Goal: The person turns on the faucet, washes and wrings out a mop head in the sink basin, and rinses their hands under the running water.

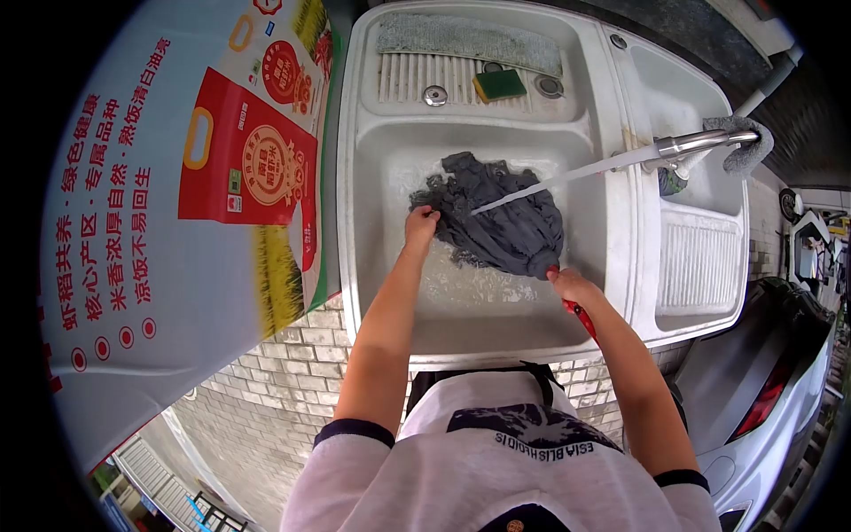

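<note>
A grey mop head (505, 217) with wet strands lies spread in the basin of a white sink (381, 310). My right hand (574, 287) is wrapped around the mop's red handle (581, 321), just below where it joins the head. At the mop's left side, my left hand (420, 227) has its fingers closed on the ends of some strands. Water (567, 177) streams from the metal faucet (700, 144) onto the grey strands. Shallow water with ripples covers part of the basin floor around the mop.
A green and yellow sponge (499, 85) and a round metal drain piece (434, 96) sit on the ribbed ledge behind the basin. To the right stands a second sink with a washboard (698, 266). A printed banner (177, 204) hangs at left; a car (771, 399) is at right.
</note>
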A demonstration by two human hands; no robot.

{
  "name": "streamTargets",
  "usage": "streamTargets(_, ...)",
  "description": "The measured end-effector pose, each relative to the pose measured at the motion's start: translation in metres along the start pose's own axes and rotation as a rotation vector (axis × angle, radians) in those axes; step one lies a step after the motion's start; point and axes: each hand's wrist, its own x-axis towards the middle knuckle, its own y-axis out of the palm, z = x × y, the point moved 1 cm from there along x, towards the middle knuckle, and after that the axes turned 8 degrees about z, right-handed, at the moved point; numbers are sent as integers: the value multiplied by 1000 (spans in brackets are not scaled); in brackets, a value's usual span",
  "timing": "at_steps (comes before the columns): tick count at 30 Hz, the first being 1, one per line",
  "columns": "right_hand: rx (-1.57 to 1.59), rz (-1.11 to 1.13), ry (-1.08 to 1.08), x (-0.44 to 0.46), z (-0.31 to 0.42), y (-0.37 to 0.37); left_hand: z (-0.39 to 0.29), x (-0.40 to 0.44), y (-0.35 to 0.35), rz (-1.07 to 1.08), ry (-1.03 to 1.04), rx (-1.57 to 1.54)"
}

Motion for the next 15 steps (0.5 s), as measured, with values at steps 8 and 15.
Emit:
streamTargets(8, -310, 44, -200, -4, 11, 47, -51, -11, 42, -65, 54, 475)
streamTargets(15, -331, -152, -182, 29, 13, 78, -98, 6, 85, 103, 6, 844)
